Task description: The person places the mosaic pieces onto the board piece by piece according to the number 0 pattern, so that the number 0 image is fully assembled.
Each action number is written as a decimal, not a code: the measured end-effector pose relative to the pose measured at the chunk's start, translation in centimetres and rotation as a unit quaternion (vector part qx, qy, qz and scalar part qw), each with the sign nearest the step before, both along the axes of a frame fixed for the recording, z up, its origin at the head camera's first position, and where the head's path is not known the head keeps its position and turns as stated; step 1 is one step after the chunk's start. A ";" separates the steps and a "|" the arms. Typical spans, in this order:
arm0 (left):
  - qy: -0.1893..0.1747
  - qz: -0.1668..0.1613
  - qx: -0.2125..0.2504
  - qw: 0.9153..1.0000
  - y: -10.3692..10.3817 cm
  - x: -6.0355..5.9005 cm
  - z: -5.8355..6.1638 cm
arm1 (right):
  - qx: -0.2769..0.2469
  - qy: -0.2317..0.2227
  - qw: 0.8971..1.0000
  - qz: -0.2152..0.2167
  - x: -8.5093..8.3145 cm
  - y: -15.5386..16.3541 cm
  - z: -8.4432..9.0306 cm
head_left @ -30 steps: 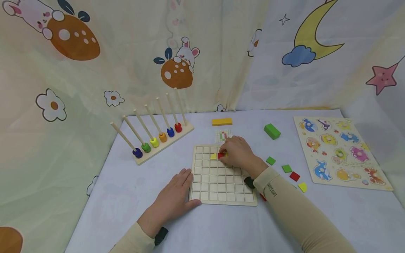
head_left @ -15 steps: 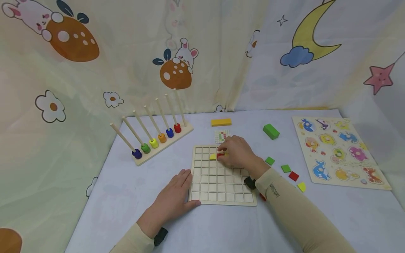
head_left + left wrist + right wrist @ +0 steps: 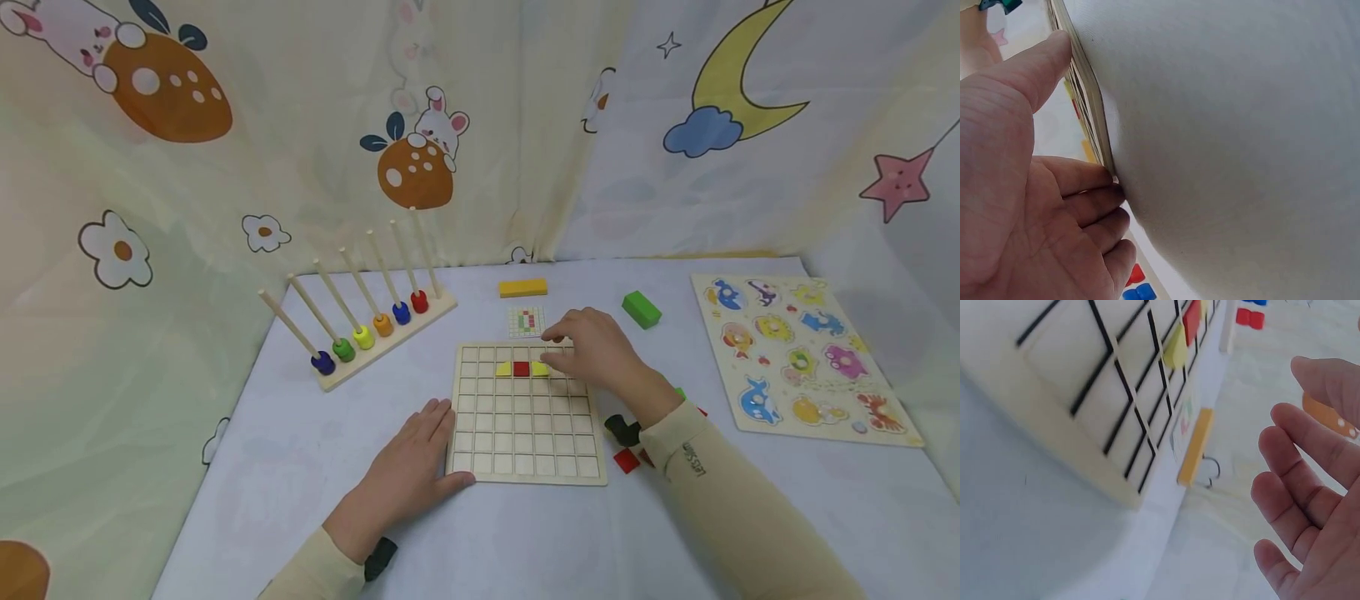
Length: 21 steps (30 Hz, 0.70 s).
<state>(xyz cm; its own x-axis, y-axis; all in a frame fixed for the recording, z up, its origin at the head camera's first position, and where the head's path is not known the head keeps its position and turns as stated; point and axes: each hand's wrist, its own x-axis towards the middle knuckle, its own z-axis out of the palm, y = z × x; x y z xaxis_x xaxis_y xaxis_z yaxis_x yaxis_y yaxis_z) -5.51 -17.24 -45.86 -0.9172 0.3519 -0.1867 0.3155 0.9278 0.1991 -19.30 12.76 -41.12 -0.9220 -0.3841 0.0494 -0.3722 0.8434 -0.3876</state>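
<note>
A square wooden grid board lies mid-table. In its second row from the back sit a red square tile with a yellow tile on its left and another yellow tile on its right. My left hand rests along the board's left edge, fingers straight, thumb at the near left corner. Above the board's back right part is my right hand, its fingers loosely bent and apart; the right wrist view shows nothing between them. Just behind the board lies a small pattern card.
Red tiles lie right of the board; others are partly hidden by the right arm. A yellow block and a green block lie at the back. A peg rack with rings stands left, an animal puzzle board right.
My right hand has let go of the right-hand yellow tile and moved right and up, uncovering the three tiles. The left hand has stayed in place.
</note>
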 end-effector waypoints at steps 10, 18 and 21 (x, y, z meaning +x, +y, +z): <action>-0.001 -0.003 -0.005 1.000 0.0 0.0 0.1 | 0.003 0.033 0.999 -0.020 1.3 3.1 1.4; 0.002 -0.005 -0.011 1.000 -0.1 -0.1 -0.1 | 0.011 0.056 0.997 -0.045 2.3 5.8 1.5; 0.002 -0.004 -0.010 1.000 -0.1 -0.1 -0.2 | 0.012 0.053 0.997 -0.055 3.0 6.8 1.4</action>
